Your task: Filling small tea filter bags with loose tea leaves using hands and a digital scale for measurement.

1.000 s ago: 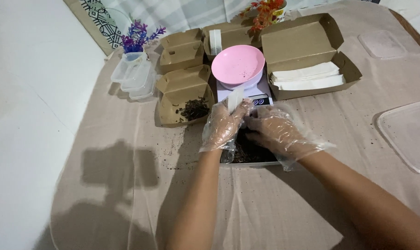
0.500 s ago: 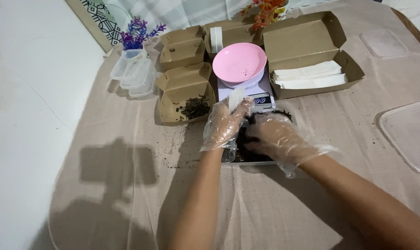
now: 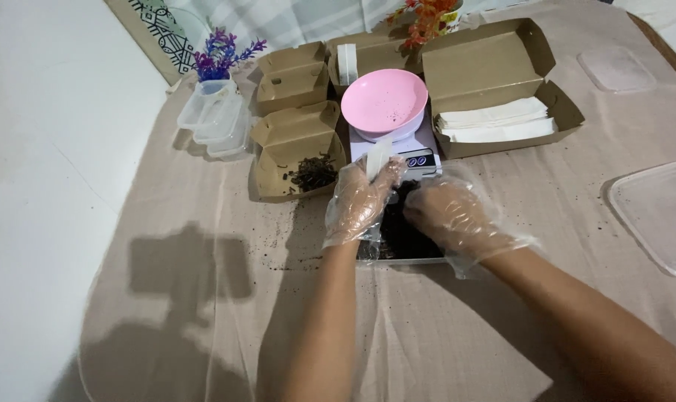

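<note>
Both hands wear clear plastic gloves. My left hand point(image 3: 360, 201) pinches a small white paper sachet point(image 3: 377, 156) upright above a clear tray of dark dried leaves point(image 3: 397, 240). My right hand point(image 3: 453, 216) is curled, fingers down in the dark leaves, just right of the sachet. Directly behind the hands stands a white scale point(image 3: 421, 152) with a pink bowl point(image 3: 384, 104) on it.
An open brown box point(image 3: 293, 152) holding some dark leaves sits left of the scale. A larger brown box point(image 3: 494, 82) with flat white sachets lies to the right. Clear plastic containers point(image 3: 215, 119) at the left, clear lids point(image 3: 654, 212) at the right. Leaf crumbs dot the cloth.
My right hand has shifted a little right within the tray. My left hand keeps the sachet in nearly the same place.
</note>
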